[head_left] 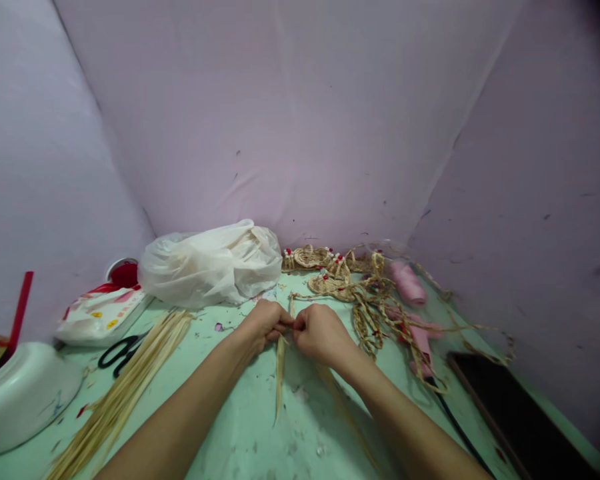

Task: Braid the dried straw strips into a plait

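The left hand (267,325) and right hand (320,333) nearly touch, both pinching a straw strand (280,373) over the green bench (250,433); scissors (126,345) lie beside a straw bundle (130,377).

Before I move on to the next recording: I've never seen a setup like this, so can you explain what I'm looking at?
There is no machine here. One camera, worn on a person's head, looks forward and down at their bare hands. The left hand and right hand meet, fingers pinched on pale strands; the fingers hide the exact grip. On the green table, a straw bundle and black-handled scissors lie to the left. Behind the hands are a white plastic bag and woven, beaded pieces. To the right are a pink spool and what looks like a phone.
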`<action>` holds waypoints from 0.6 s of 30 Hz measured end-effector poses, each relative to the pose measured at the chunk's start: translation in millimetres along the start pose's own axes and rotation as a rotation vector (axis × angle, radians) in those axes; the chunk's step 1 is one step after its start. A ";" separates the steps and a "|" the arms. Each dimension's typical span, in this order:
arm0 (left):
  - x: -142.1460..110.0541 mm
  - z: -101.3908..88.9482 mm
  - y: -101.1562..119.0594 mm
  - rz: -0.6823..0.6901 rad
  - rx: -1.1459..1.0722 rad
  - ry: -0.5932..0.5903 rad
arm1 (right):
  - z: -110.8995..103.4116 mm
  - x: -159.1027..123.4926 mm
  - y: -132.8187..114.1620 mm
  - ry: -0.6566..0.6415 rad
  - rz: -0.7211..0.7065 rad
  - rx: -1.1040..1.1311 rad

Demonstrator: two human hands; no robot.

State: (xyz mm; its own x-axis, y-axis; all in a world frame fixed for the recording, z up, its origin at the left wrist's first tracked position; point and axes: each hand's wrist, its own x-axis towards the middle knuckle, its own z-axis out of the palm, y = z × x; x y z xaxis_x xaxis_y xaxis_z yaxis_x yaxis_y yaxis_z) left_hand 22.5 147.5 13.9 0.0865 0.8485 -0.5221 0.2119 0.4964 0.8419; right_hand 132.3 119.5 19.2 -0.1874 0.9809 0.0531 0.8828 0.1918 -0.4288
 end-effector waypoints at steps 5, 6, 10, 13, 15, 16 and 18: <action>3.7 -9.7 -3.1 0.130 0.037 -0.066 | -3.5 5.9 12.7 -0.076 -0.015 0.179; 5.2 -11.8 -3.8 0.123 0.037 -0.092 | -4.8 9.5 17.6 -0.075 0.024 0.271; 8.7 -17.3 -4.8 0.087 0.052 -0.137 | -4.7 20.8 27.4 -0.002 0.333 0.768; 7.6 -17.8 -4.0 0.080 0.072 -0.139 | -0.3 19.4 19.0 -0.165 0.438 1.073; 6.6 -17.6 -3.7 0.098 0.059 -0.156 | 1.3 15.5 10.9 -0.259 0.445 1.120; 6.4 -17.6 -3.8 0.110 0.050 -0.166 | 1.3 13.7 7.8 -0.283 0.459 1.113; 6.7 -17.8 -4.3 0.126 0.047 -0.185 | 0.7 11.0 4.8 -0.312 0.491 1.106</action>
State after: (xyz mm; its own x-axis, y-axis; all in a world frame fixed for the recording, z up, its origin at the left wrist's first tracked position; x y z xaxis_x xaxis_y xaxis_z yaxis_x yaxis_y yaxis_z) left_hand 4.8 154.4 9.3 0.2917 0.8530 -0.4327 0.2331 0.3754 0.8971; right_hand 134.1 131.2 17.1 -0.1680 0.8621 -0.4780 0.0817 -0.4710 -0.8783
